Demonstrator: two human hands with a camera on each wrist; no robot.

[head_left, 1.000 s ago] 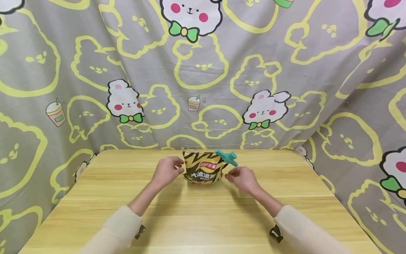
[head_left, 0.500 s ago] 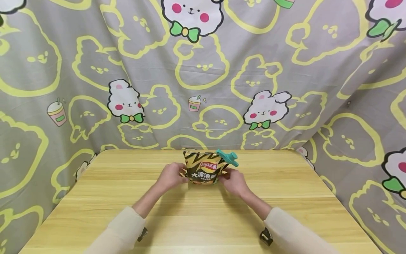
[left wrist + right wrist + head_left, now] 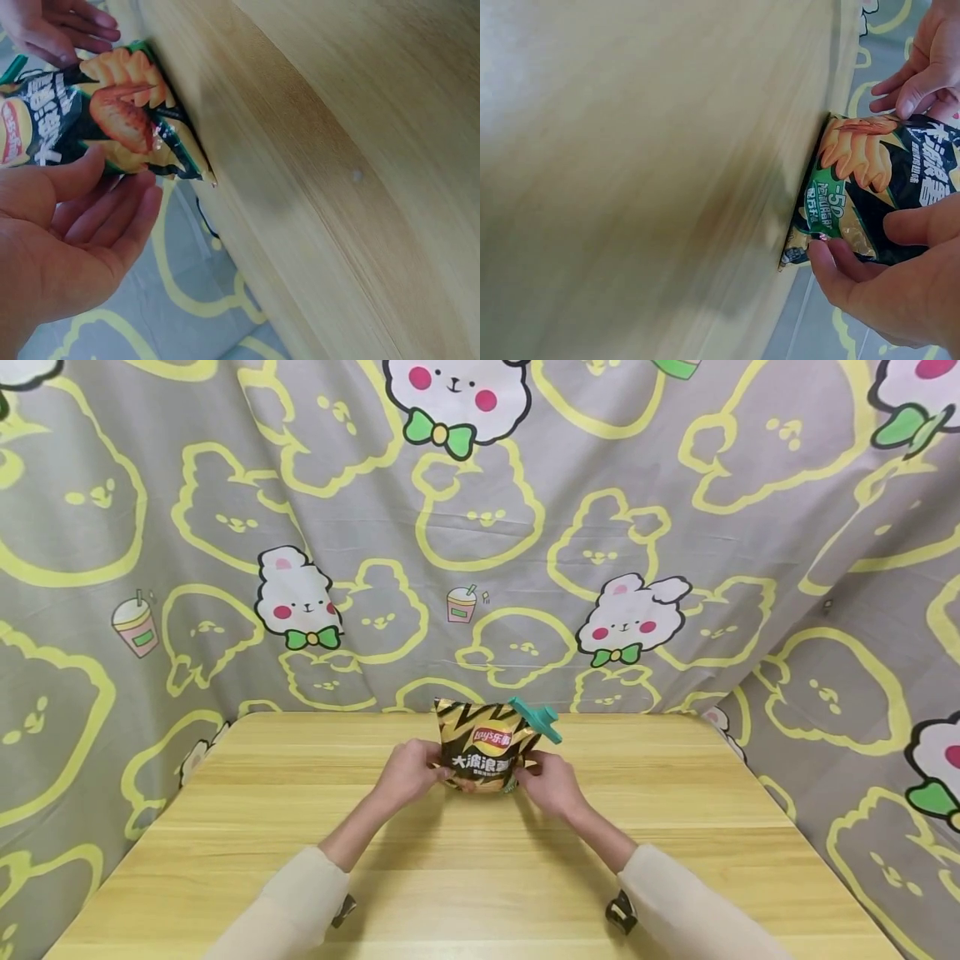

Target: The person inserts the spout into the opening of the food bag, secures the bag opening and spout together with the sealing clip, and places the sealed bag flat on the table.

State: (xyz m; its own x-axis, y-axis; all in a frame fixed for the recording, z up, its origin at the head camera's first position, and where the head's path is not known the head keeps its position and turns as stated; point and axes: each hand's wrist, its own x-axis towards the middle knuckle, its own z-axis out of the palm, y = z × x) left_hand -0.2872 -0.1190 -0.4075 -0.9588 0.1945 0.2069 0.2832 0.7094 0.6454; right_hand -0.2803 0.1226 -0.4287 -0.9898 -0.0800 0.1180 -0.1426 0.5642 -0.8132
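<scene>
A black-and-gold Lay's chip bag (image 3: 483, 743) stands near the back of the table, its printed front toward me. A teal bag clip (image 3: 536, 720) sits slanted across its upper right corner. My left hand (image 3: 408, 772) holds the bag's left side low down; in the left wrist view the thumb lies on the front and the fingers reach behind. On the opposite side, my right hand (image 3: 551, 785) pinches the lower right edge, thumb in front. The right wrist view shows the bag's bottom edge (image 3: 804, 195) at the tabletop; whether it touches I cannot tell.
The wooden table (image 3: 480, 877) spreads out in front of the bag. Close behind its back edge hangs a grey cartoon-print curtain (image 3: 495, 585), which also runs along both sides. A dark device (image 3: 621, 912) is strapped under the right sleeve, another (image 3: 343, 910) under the left.
Both hands have closed in from the sides and taken hold of the chip bag. Its top, with the clip, has come up and the front now stands more upright.
</scene>
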